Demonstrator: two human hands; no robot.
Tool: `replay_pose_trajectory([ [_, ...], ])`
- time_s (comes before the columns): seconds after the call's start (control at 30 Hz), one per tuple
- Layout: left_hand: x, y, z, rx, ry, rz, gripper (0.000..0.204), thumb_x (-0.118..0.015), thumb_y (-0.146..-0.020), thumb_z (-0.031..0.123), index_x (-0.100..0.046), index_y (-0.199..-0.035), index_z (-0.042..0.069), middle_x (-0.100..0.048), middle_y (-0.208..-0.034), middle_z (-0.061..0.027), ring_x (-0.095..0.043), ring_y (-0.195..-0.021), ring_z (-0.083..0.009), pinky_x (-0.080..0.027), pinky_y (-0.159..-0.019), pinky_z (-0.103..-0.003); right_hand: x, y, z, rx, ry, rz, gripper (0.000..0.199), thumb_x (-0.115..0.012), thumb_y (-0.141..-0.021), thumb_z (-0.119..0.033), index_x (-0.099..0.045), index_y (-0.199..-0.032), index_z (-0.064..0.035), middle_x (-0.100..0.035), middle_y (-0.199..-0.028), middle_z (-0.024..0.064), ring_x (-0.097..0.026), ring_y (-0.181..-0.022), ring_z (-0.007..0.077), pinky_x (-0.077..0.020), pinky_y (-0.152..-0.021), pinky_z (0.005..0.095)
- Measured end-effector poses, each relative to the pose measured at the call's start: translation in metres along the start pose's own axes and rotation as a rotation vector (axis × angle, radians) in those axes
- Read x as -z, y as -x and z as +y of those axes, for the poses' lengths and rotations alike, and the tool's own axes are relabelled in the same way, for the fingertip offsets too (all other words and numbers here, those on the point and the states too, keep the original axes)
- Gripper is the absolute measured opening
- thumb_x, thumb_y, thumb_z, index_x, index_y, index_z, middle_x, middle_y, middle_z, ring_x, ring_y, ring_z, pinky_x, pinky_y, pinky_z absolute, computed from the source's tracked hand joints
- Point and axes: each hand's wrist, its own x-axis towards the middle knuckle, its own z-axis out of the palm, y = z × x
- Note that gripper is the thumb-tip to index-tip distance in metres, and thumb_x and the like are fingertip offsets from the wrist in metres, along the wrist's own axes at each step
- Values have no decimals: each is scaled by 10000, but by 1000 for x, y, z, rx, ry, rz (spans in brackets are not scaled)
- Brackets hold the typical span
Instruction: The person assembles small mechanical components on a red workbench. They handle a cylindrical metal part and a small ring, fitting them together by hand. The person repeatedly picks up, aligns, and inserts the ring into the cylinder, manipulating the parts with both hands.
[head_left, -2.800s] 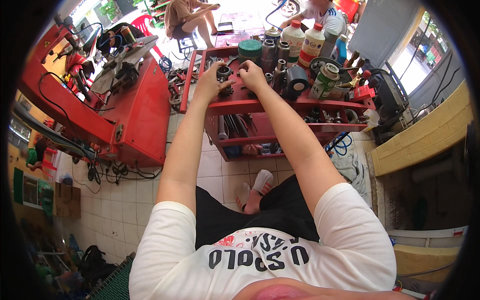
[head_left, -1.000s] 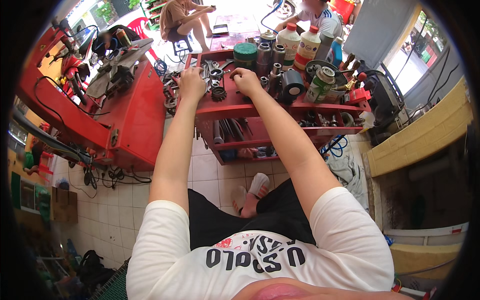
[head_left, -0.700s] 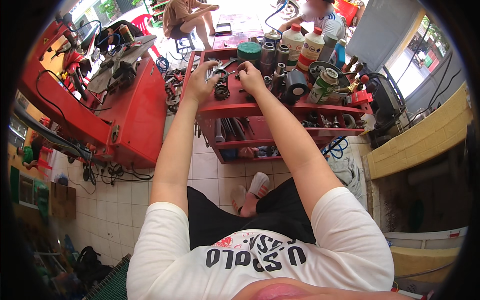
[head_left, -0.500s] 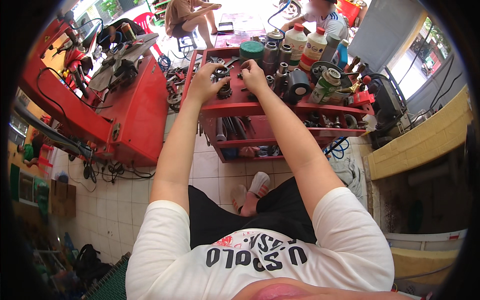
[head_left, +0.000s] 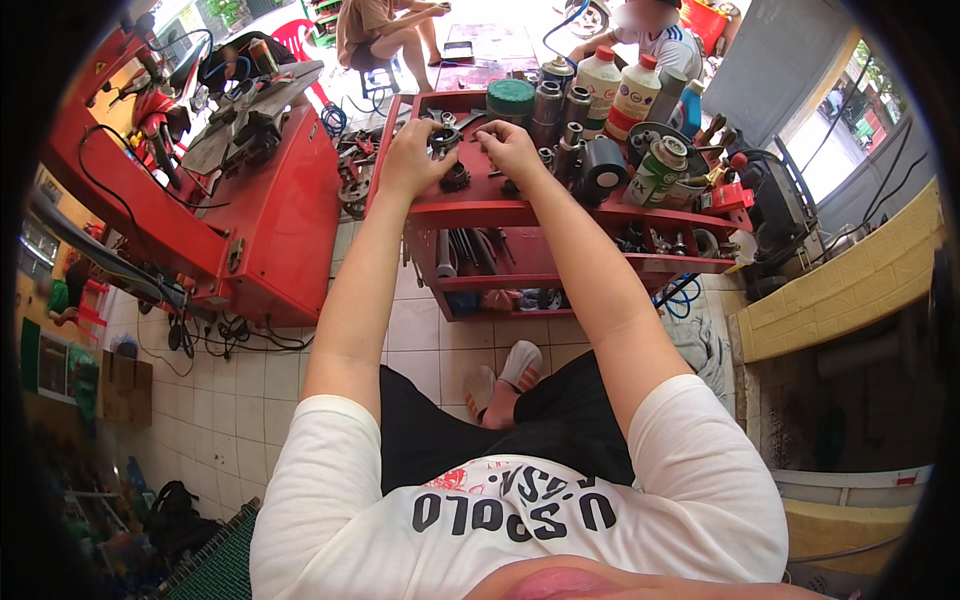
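Note:
My left hand (head_left: 408,165) curls its thumb and fingers around a dark, round metal part (head_left: 443,145) with a ring-shaped top, above the red tool cart. Just under the thumb stands a second dark, toothed-looking metal part (head_left: 456,179). To the right, my right hand (head_left: 515,156) is closed, with thumb and forefinger pinched together and pointing toward the left hand. Whatever sits between those fingertips is too small to make out. A green-lidded tub (head_left: 510,98) stands behind the right hand, and metal cylinders (head_left: 547,108) rise beside it.
The red cart (head_left: 470,214) carries white bottles (head_left: 632,95) with red caps, a spray can (head_left: 660,165) and a dark cylinder (head_left: 600,172). A red machine (head_left: 270,215) stands left. Two people sit beyond the cart. Cables lie on the tiled floor (head_left: 230,400).
My right hand's fingertips have shifted and now point more toward the left hand. My left hand keeps its grip on the metal part and has barely moved.

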Motion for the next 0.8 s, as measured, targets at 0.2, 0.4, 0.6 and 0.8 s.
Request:
replay_pose_trajectory([
  [0.2, -2, 2, -10, -77, -62, 29, 500, -871, -779, 389, -682, -1084, 40, -691, -1038, -124, -678, -983, -304, -542, -879, -407, -5, 4, -10, -25, -142, -10, 197, -665, -1011, -198, -706, -1094, -23, -686, -833, 14, -534, -576, 52, -450, -499, 243],
  [0.4, -1, 2, -5, -134, -79, 44, 500, -874, -790, 388, -697, -1095, 34, -695, -1019, -116, -688, -956, -283, -550, -860, -392, -4, 5, -10, -43, -162, -8, 185, -660, -1014, -189, -707, -1086, -26, -704, -844, 22, -535, -563, 51, -453, -488, 243],
  [0.6, 2, 1, -2, -75, -43, -16, 507, -845, -792, 406, -674, -1117, 57, -683, -1107, -142, -650, -1081, -350, -514, -967, -430, 0, 6, -11, -104, -239, -89, 223, -650, -1035, -231, -675, -1136, -34, -692, -867, 34, -516, -552, 63, -430, -521, 242],
  [0.8, 1, 3, -2, -139, -63, 37, 512, -862, -802, 394, -680, -1111, 28, -689, -1029, -122, -679, -985, -304, -537, -876, -402, 1, 7, -13, -183, -326, -131, 197, -585, -1069, -233, -622, -1145, -55, -679, -874, 34, -494, -526, 72, -423, -505, 251],
])
